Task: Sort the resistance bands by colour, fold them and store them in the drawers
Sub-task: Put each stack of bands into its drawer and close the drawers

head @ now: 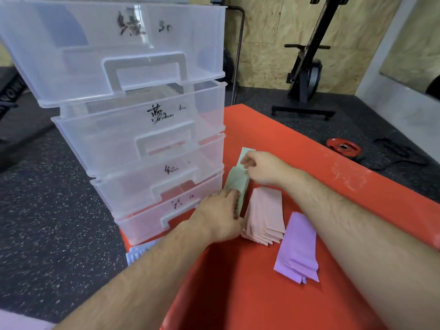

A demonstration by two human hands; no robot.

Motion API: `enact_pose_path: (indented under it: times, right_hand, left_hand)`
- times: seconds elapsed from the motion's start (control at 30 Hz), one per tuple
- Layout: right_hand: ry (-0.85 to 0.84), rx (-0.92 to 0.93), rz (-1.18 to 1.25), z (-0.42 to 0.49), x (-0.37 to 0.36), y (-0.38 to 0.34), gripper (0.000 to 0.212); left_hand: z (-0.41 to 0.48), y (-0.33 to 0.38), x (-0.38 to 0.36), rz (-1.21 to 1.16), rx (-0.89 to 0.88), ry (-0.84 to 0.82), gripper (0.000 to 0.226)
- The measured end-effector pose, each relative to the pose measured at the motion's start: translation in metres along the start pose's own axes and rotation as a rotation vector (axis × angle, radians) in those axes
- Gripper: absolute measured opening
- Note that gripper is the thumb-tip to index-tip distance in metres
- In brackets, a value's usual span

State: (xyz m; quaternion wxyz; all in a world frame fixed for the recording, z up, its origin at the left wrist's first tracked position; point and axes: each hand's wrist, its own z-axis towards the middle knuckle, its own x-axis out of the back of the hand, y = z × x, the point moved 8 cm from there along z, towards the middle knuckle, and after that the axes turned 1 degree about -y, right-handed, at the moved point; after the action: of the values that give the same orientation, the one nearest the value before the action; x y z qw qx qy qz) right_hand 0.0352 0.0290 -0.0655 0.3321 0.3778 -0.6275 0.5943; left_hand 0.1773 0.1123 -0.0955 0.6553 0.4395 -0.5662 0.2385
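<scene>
Pinning the green bands [235, 184] flat with the left hand [220, 215] while the right hand [264, 169] pinches their far end, he risks the folded stack springing open if either lets go early.

The left hand [220, 214] covers the near end of the green bands [235, 181], and the right hand [264, 166] hides part of their far end. The black labels on the drawers [133, 115] are too smeared to read. At 12 o'clock the top drawer runs past the frame edge. Both forearms are cut off at 6 o'clock.
</scene>
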Motion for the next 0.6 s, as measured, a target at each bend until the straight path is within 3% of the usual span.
enact_pose_path:
  times: [0.13, 0.27, 0.4, 0.5, 0.6]
  right_hand:
    - [0.024, -0.125, -0.189, 0.069, -0.006, 0.030, 0.058]
    - [0.062, -0.257, -0.139, 0.113, -0.018, 0.063, 0.066]
    - [0.205, -0.247, -0.110, 0.127, -0.003, 0.067, 0.038]
    - [0.225, -0.149, 0.024, 0.111, 0.019, 0.044, 0.013]
    - [0.309, -0.016, 0.071, 0.071, 0.046, 0.010, 0.003]
  left_hand:
    - [0.001, 0.001, -0.001, 0.038, -0.067, 0.026, 0.060]
    - [0.000, 0.002, 0.000, 0.060, -0.132, 0.042, 0.064]
    - [0.002, 0.001, 0.002, 0.115, -0.171, 0.052, 0.057]
    - [0.002, 0.000, 0.001, 0.142, -0.197, 0.079, 0.051]
    - [-0.001, 0.001, 0.002, 0.159, -0.219, 0.083, 0.043]
